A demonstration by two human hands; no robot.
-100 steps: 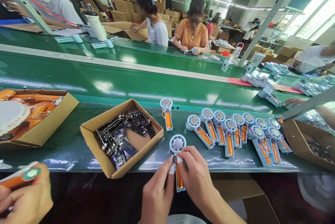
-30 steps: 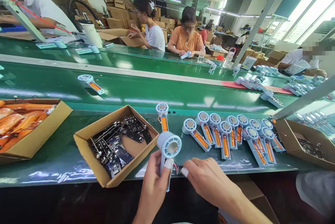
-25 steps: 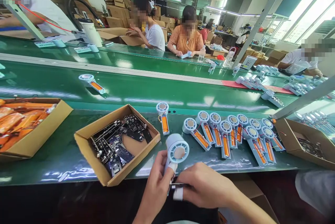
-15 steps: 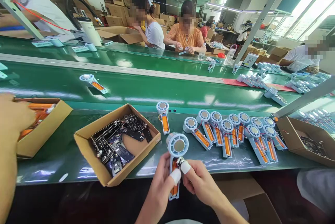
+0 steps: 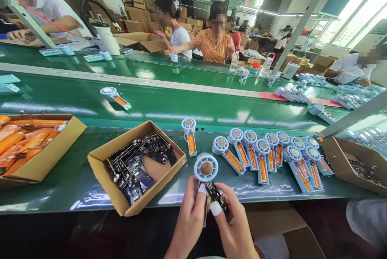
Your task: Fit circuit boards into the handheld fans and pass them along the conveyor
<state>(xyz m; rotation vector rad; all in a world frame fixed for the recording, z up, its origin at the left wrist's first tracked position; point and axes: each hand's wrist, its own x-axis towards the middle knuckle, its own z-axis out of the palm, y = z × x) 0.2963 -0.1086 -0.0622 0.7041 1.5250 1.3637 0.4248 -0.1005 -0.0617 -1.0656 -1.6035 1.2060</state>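
My left hand point(image 5: 191, 210) is closed around the handle of a light blue fan unit point(image 5: 206, 168), its round head pointing up just above my fingers. In my right hand point(image 5: 231, 214) a dark circuit board point(image 5: 217, 197) is held between thumb and fingers, tilted against the right side of the handle. White covers wrap both thumb tips. My fingers hide most of the handle. Left of my hands, an open cardboard box point(image 5: 165, 180) holds loose dark boards. One more fan unit point(image 5: 191, 143) with an orange battery lies just behind the held one.
Several fan units point(image 5: 263, 166) lie right of my hands, beside another box of boards point(image 5: 347, 174). A box point(image 5: 57, 154) of orange batteries is at the left. One unit point(image 5: 116, 97) rests on the green belt point(image 5: 181, 101). Several people sit across it.
The board in my right hand has turned, so its face now shows. Another person's arm has left the battery box. The fan unit on the belt moved slightly right.
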